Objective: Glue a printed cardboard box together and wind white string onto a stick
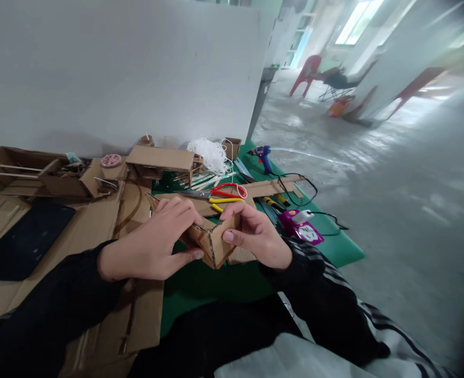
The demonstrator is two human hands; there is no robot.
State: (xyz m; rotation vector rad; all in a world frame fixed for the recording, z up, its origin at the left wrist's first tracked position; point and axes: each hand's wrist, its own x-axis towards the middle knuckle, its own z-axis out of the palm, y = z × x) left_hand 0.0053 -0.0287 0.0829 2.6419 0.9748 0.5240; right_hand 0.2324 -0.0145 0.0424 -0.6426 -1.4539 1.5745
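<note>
The left hand [157,241] gripped a small cardboard box [212,244], fingers laid over its top and thumb pressed low on its near side. The right hand [257,233] pinched the box's other end, thumb on the outer face and fingers at the upper edge. Held from both ends, the box probably could not twist, and its corner, with the corrugated edge bare, faced the wearer. It was in front of the body, over the bench [340,255]; whether its underside touched anything was hidden.

Scissors [210,195] lay just beyond the hands, seemingly within easy reach. The glue gun [262,153] sat near the bench's right edge, perhaps because its long clear stick [308,151] needed room to jut past it. A purple power strip [305,228] lay nearer, on the right, likely to suit the cords. White string [208,155] was heaped at the back, apparently out of the way.
</note>
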